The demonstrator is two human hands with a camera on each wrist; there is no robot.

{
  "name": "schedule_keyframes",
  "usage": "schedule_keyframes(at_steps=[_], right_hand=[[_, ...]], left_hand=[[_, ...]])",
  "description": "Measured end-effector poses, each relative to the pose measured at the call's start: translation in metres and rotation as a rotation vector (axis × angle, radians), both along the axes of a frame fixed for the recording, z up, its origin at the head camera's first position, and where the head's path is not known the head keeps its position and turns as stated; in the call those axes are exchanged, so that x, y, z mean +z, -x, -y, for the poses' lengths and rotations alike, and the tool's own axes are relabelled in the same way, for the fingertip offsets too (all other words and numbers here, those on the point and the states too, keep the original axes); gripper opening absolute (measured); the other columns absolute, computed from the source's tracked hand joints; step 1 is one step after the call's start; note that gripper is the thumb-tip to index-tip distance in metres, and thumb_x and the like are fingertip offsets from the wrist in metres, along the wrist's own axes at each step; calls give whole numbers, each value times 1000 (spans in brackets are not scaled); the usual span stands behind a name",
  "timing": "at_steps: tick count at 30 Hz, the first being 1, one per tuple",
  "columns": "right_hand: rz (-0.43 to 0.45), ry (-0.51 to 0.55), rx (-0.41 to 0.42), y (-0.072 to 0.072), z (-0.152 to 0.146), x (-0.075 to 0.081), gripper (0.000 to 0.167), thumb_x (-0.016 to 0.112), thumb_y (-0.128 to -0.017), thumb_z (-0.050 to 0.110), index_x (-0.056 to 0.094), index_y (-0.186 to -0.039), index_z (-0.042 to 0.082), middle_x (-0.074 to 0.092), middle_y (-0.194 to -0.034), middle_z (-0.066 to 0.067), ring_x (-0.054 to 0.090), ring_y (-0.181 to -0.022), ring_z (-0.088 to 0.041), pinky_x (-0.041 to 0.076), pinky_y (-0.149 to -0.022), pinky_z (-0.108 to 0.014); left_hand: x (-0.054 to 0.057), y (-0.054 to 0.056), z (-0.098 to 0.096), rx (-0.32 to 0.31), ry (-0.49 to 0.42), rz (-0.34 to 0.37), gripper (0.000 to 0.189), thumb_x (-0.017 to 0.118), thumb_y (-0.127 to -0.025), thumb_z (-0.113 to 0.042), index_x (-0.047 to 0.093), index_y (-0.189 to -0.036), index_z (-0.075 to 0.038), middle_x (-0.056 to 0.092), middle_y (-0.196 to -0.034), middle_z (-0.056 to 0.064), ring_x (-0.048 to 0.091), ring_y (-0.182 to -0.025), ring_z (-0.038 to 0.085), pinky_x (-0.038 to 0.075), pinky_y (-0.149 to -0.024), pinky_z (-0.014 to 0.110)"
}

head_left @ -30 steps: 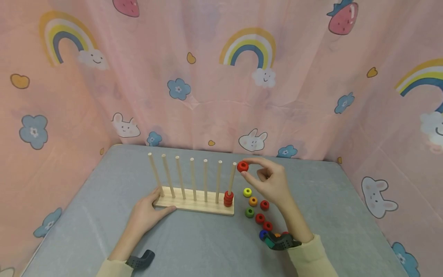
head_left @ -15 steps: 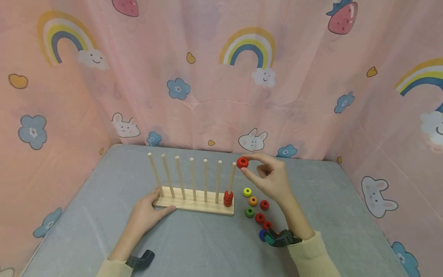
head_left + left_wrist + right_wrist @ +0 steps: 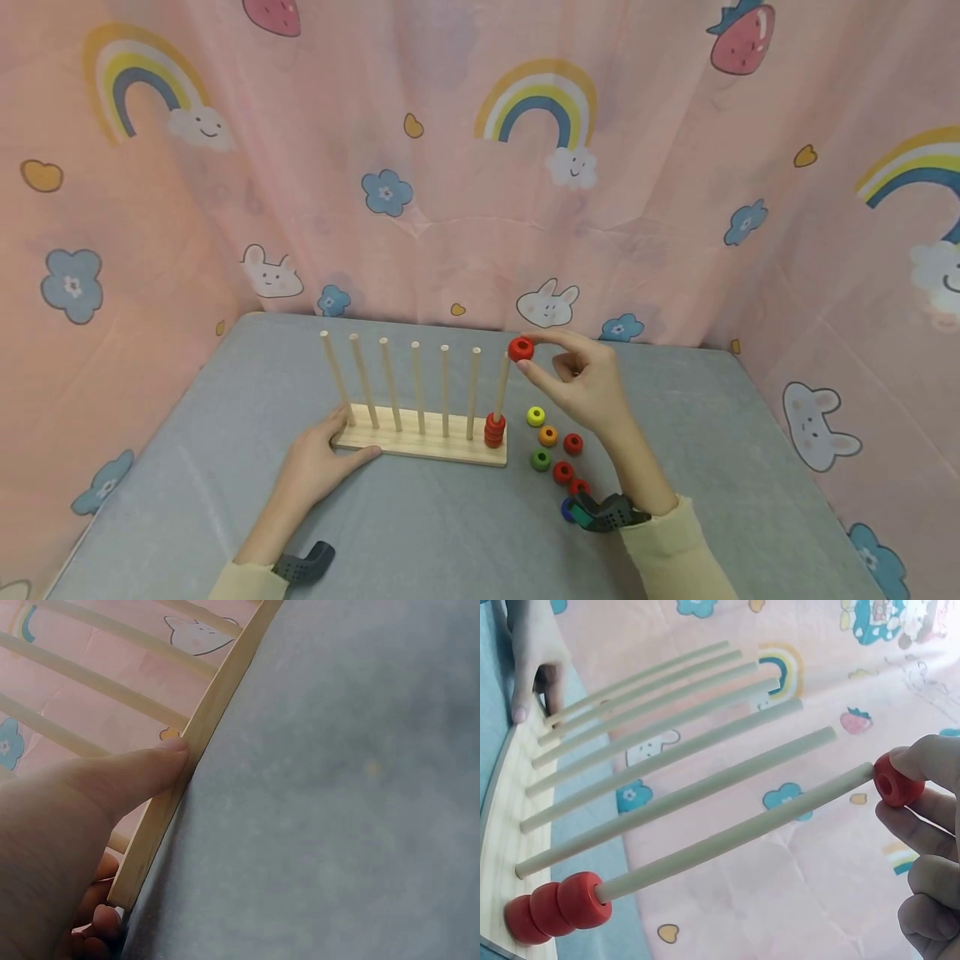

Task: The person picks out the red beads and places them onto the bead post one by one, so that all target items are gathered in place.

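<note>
My right hand (image 3: 588,383) pinches a red bead (image 3: 521,349) between thumb and fingers at the tip of the rightmost peg. In the right wrist view the bead (image 3: 897,781) is right at the peg's end (image 3: 862,771), its hole facing the peg side. Three red beads (image 3: 559,907) are stacked at the bottom of that peg. The wooden peg rack (image 3: 427,447) has several upright pegs; the others carry no beads. My left hand (image 3: 322,458) grips the rack's left end, its thumb along the front edge of the base (image 3: 161,817) and fingers round the end.
Loose beads lie on the grey tabletop (image 3: 420,533) right of the rack: yellow (image 3: 536,417), orange (image 3: 548,436), green (image 3: 541,460), blue (image 3: 568,509) and several red (image 3: 573,444). The right wrist strap (image 3: 607,512) overlaps some. A pink printed curtain (image 3: 450,250) surrounds the table.
My right hand has raised the red bead slightly and moved it left, so it now overlaps the rightmost peg's tip in the head view. The left hand and rack stay put.
</note>
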State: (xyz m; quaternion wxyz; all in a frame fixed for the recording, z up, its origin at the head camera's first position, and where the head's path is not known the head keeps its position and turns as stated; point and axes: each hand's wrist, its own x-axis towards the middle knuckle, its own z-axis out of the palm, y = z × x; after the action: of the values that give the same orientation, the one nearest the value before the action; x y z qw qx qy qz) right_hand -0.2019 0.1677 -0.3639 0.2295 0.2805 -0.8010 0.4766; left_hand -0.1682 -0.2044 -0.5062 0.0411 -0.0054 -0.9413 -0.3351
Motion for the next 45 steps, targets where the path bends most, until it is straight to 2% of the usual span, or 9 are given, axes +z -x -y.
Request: schedule_keyframes(at_steps=[5, 12, 17, 23, 27, 34, 37, 42, 45], right_hand=[[7, 5, 17, 1, 2, -1, 31, 86, -88, 4, 80, -118, 10, 62, -80, -1, 23, -44, -5, 20, -41, -22], [14, 10, 36, 3, 7, -2, 31, 86, -88, 3, 80, -118, 10, 47, -67, -1, 23, -45, -4, 20, -41, -22], [16, -8, 43, 4, 11, -3, 31, 86, -88, 5, 80, -118, 10, 47, -68, -2, 24, -45, -4, 20, -42, -22], [13, 10, 73, 6, 11, -6, 32, 85, -87, 1, 80, -118, 7, 68, -87, -6, 23, -45, -4, 19, -41, -22], [13, 17, 79, 6, 10, -9, 33, 85, -87, 0, 80, -118, 7, 71, -90, -6, 22, -44, -3, 19, -41, -21], [35, 6, 62, 3, 11, -12, 31, 86, -88, 4, 80, -118, 8, 44, -63, -3, 22, -45, -3, 18, -41, -22], [45, 3, 55, 3, 11, -14, 31, 86, -88, 5, 80, -118, 9, 45, -64, -2, 22, -45, -4, 18, -41, -22], [49, 8, 64, 2, 11, -16, 31, 86, -88, 3, 80, -118, 8, 63, -78, -2, 22, -44, -5, 19, -41, -22], [48, 17, 73, 2, 11, -16, 31, 85, -88, 2, 80, -118, 8, 62, -76, -3, 22, -44, -4, 18, -41, -22]], left_hand=[[1, 0, 0, 1, 13, 7, 98, 83, -87, -59, 50, -154, 5, 46, -162, 22, 44, -148, 49, 40, -118, 65], [1, -2, -1, 4, 9, 11, 99, 83, -86, -59, 51, -154, 5, 47, -161, 21, 45, -148, 48, 41, -118, 65], [0, -2, 0, 5, -1, 10, 100, 84, -86, -59, 49, -154, 5, 46, -162, 21, 44, -148, 48, 40, -118, 64], [-1, 0, 1, 5, 5, 19, 102, 82, -86, -62, 47, -156, 5, 44, -163, 22, 43, -149, 48, 40, -119, 64], [-1, 1, 0, -1, 11, 15, 102, 81, -87, -62, 48, -155, 5, 44, -163, 22, 43, -148, 48, 41, -118, 64], [-1, 1, 0, -2, 2, 9, 100, 83, -87, -59, 48, -155, 5, 44, -163, 21, 43, -149, 47, 41, -118, 64], [-1, 1, 1, 0, 0, 12, 100, 83, -87, -59, 48, -156, 4, 44, -164, 21, 43, -149, 47, 41, -118, 64], [-1, 1, 2, -4, 1, 13, 100, 82, -87, -61, 49, -155, 5, 44, -163, 21, 42, -149, 48, 40, -118, 65], [-1, 1, 2, -5, 4, 13, 101, 82, -87, -62, 50, -154, 6, 44, -163, 22, 43, -149, 48, 40, -118, 65]])
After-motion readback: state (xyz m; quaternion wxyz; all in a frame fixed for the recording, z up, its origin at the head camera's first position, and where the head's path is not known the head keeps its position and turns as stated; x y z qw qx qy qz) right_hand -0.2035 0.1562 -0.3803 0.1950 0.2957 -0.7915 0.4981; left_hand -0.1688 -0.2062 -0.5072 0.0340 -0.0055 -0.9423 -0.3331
